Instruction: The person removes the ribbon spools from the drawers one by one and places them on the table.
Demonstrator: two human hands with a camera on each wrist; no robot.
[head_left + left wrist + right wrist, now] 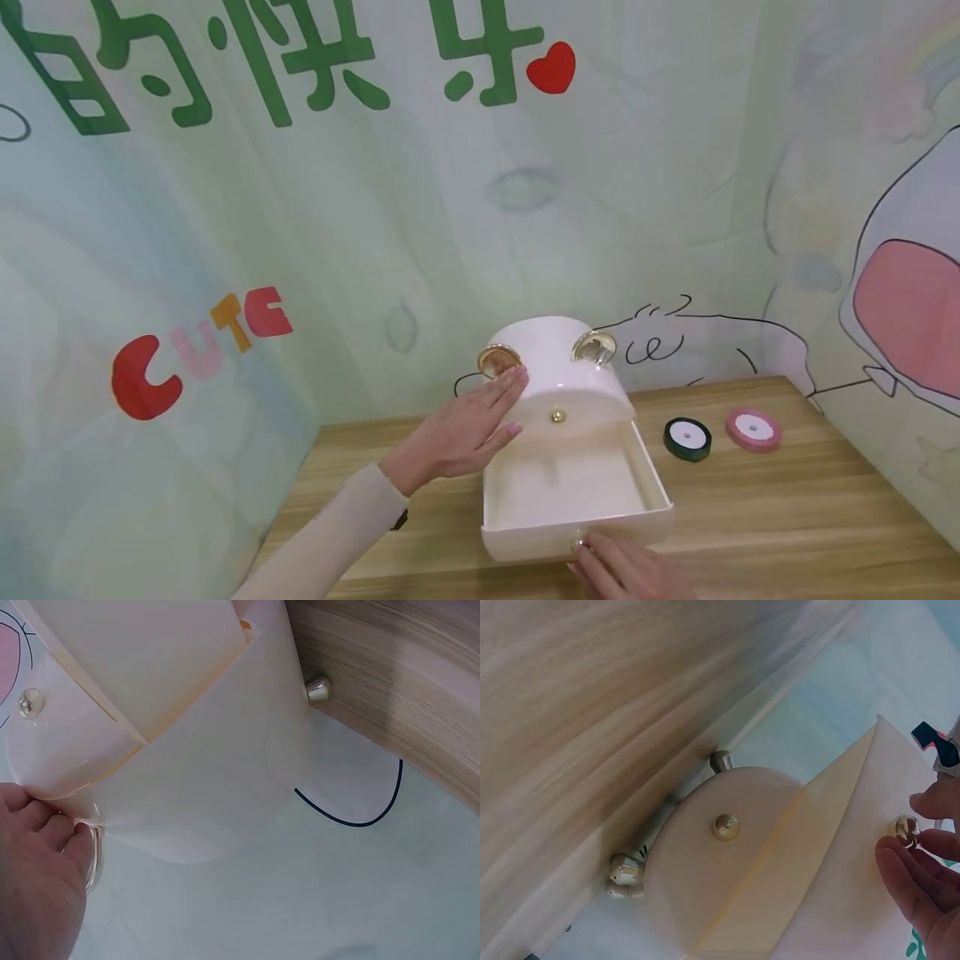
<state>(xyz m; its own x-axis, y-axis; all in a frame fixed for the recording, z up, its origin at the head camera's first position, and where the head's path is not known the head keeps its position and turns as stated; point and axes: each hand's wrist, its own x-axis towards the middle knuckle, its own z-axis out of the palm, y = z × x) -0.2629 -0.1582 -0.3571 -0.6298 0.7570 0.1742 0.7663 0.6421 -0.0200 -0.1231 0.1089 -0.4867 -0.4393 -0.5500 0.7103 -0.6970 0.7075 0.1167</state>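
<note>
A white rounded drawer box (558,333) with two round gold-rimmed ears stands on the wooden table, its lower drawer (566,475) pulled out toward me. The drawer's bare pale floor shows. My left hand (472,425) rests on the box's top front beside the left ear (498,358), fingers together and mostly straight; its fingertips lie at the box edge in the left wrist view. At the drawer front, my right hand (630,571) pinches a small gold knob (906,827) between thumb and fingers. A second gold knob (557,416) sits on the upper front of the box.
Right of the box, a dark green ribbon spool (687,439) and a pink ribbon spool (753,430) lie flat on the wooden table (795,517). A printed pale green cloth (420,225) hangs behind and at both sides of the table.
</note>
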